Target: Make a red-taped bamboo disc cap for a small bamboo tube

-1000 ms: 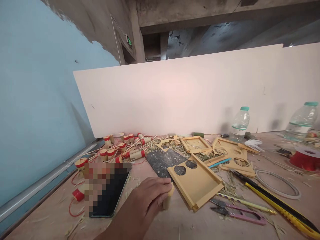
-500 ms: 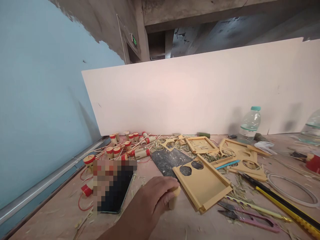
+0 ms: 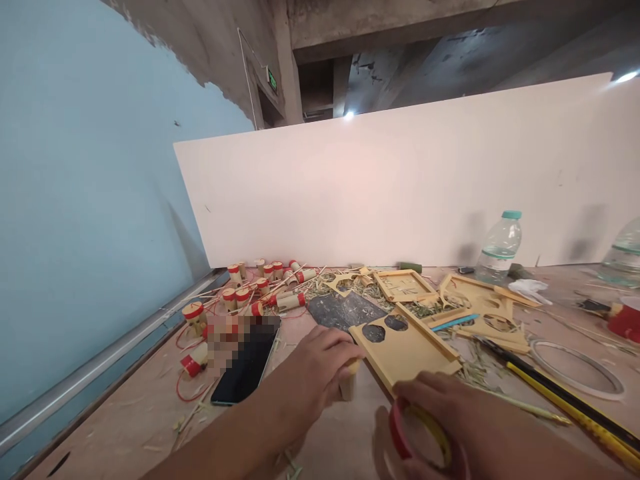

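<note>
My left hand (image 3: 317,363) is closed around the top of a short tan bamboo tube (image 3: 349,387), which stands on the tabletop near the middle. Fingers hide much of the tube's upper part. To its right, my right hand (image 3: 460,410) grips a roll of red tape (image 3: 399,430) with a yellowish inner ring. The two hands are a short way apart. Just beyond them lies a tan cardboard tray (image 3: 410,353) with two round holes. A dark phone (image 3: 247,367), partly pixelated, rests left of my left hand.
Several bamboo tubes with red bands (image 3: 243,297) crowd the back left among thin sticks and red string. A dark flat sheet (image 3: 345,310) lies mid-table amid shavings. On the right are a yellow-black utility knife (image 3: 550,393), a white ring (image 3: 577,367) and a water bottle (image 3: 500,247).
My right hand has come into view from the lower right with the tape roll, covering the pink scissors. My left hand still holds the bamboo tube. The camera view has shifted slightly.
</note>
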Demonstrator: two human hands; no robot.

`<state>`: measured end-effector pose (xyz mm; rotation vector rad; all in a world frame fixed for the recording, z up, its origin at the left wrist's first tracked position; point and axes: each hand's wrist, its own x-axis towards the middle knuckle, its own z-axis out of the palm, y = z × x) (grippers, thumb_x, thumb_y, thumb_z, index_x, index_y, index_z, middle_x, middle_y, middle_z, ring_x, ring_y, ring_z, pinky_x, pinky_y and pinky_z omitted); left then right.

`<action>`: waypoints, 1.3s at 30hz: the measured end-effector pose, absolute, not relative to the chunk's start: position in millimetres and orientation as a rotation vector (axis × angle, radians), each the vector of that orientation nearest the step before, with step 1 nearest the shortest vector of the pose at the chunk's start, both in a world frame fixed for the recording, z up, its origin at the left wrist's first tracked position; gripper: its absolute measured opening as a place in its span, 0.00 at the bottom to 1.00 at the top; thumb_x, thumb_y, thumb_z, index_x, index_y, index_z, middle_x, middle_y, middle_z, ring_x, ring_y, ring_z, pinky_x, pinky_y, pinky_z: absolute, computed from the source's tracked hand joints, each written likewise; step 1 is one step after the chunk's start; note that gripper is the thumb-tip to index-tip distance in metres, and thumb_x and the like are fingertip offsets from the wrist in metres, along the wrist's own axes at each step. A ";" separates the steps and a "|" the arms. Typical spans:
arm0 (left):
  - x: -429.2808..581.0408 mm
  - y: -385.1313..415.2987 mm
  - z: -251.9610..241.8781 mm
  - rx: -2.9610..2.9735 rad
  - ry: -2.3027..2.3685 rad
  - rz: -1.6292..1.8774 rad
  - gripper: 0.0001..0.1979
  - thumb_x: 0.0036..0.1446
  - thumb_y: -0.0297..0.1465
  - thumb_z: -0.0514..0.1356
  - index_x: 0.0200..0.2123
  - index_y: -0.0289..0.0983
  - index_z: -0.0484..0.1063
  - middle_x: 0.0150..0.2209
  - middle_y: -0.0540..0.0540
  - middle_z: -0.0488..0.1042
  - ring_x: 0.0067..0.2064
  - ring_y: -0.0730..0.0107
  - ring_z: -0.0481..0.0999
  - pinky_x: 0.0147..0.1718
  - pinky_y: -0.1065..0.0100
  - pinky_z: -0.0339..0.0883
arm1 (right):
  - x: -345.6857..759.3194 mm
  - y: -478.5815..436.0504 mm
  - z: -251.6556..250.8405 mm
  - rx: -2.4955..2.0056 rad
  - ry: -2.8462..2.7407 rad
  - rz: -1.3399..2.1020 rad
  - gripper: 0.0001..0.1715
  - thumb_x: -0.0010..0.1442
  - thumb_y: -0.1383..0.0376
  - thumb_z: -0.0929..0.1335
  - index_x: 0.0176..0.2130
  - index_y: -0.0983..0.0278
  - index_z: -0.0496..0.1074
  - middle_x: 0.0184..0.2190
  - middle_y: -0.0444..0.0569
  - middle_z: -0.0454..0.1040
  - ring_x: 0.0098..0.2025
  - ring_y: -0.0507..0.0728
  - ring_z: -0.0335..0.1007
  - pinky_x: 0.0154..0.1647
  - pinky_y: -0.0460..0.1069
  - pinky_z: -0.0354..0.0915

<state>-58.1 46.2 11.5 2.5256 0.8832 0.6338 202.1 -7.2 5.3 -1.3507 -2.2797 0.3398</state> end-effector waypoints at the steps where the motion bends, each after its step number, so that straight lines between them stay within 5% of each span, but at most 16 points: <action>1: -58.5 45.9 13.8 2.502 0.894 0.627 0.16 0.74 0.28 0.54 0.58 0.42 0.75 0.55 0.42 0.78 0.56 0.55 0.73 0.58 0.59 0.65 | 191.8 -9.9 -1.1 -1.363 -2.331 0.355 0.04 0.56 0.59 0.79 0.31 0.52 0.82 0.32 0.50 0.86 0.29 0.65 0.82 0.29 0.56 0.76; 8: -61.9 44.7 18.3 2.302 1.037 0.663 0.16 0.72 0.31 0.57 0.60 0.42 0.74 0.56 0.43 0.80 0.57 0.57 0.77 0.59 0.60 0.68 | 186.1 7.7 -3.6 -1.278 -2.294 0.558 0.15 0.67 0.58 0.74 0.53 0.55 0.81 0.52 0.52 0.82 0.54 0.66 0.80 0.54 0.56 0.74; 11: -61.0 43.6 17.7 2.245 1.058 0.670 0.17 0.71 0.32 0.59 0.61 0.42 0.74 0.58 0.43 0.80 0.58 0.57 0.78 0.59 0.60 0.69 | 175.1 20.3 3.7 -1.315 -2.176 0.596 0.18 0.72 0.60 0.69 0.58 0.58 0.78 0.50 0.53 0.82 0.49 0.63 0.81 0.50 0.54 0.74; 18: -59.9 39.7 5.9 2.085 1.091 0.801 0.21 0.69 0.32 0.62 0.63 0.45 0.73 0.59 0.45 0.77 0.56 0.61 0.79 0.57 0.64 0.71 | 157.0 36.9 -11.7 -1.240 -2.270 0.535 0.15 0.75 0.65 0.65 0.44 0.61 0.81 0.39 0.52 0.81 0.42 0.64 0.80 0.43 0.54 0.70; 22: -59.5 39.7 2.9 1.989 1.125 0.813 0.19 0.67 0.39 0.66 0.58 0.43 0.79 0.53 0.45 0.82 0.53 0.57 0.81 0.52 0.65 0.73 | 163.2 42.7 -20.1 -1.197 -2.264 0.518 0.14 0.74 0.66 0.66 0.42 0.60 0.82 0.35 0.50 0.81 0.39 0.61 0.80 0.39 0.51 0.68; 27: -58.6 37.6 -2.2 1.974 1.115 0.710 0.20 0.74 0.47 0.57 0.45 0.42 0.85 0.38 0.50 0.84 0.42 0.58 0.81 0.43 0.68 0.73 | 166.9 46.6 -26.1 -1.092 -2.199 0.640 0.16 0.74 0.59 0.67 0.42 0.57 0.84 0.32 0.47 0.83 0.34 0.59 0.80 0.35 0.48 0.68; 39: -56.4 34.1 -14.0 2.080 1.095 0.691 0.22 0.77 0.45 0.49 0.42 0.40 0.78 0.37 0.45 0.81 0.38 0.60 0.79 0.38 0.69 0.67 | 168.4 38.0 -44.0 -0.998 -2.008 0.889 0.17 0.75 0.57 0.67 0.52 0.51 0.85 0.39 0.44 0.87 0.40 0.58 0.85 0.42 0.45 0.72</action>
